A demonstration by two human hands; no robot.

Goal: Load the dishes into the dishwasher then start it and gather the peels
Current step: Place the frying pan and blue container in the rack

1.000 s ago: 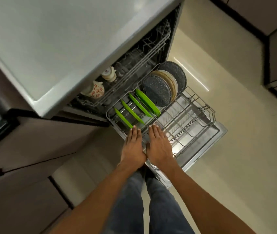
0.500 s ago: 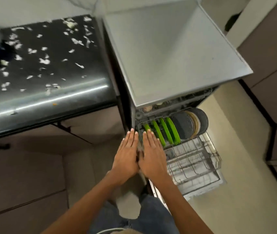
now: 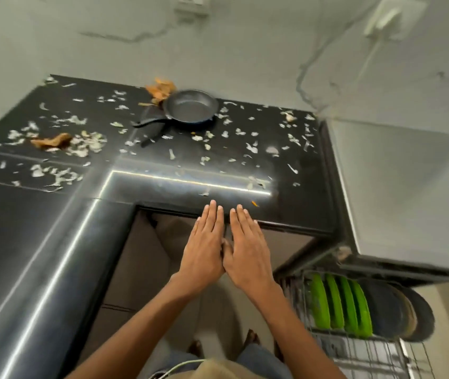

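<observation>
The left hand (image 3: pixel 202 248) and right hand (image 3: pixel 248 250) are hovering flat, fingers straight and holding nothing, likely readying for the frying pan (image 3: pixel 190 106) sitting among scattered peels (image 3: pixel 81 144) on the black counter (image 3: pixel 40 228); green plates (image 3: pixel 339 306) are standing racked in the dishwasher rack (image 3: pixel 354 354).

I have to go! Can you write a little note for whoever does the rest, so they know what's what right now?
Left hand and right hand: flat, side by side, holding nothing.
Lower rack is pulled out, holding green plates and dark plates.
Frying pan sits on the black counter.
Peels are scattered across the counter.
Left: load the pan, shut and start the dishwasher, gather the peels.
</observation>
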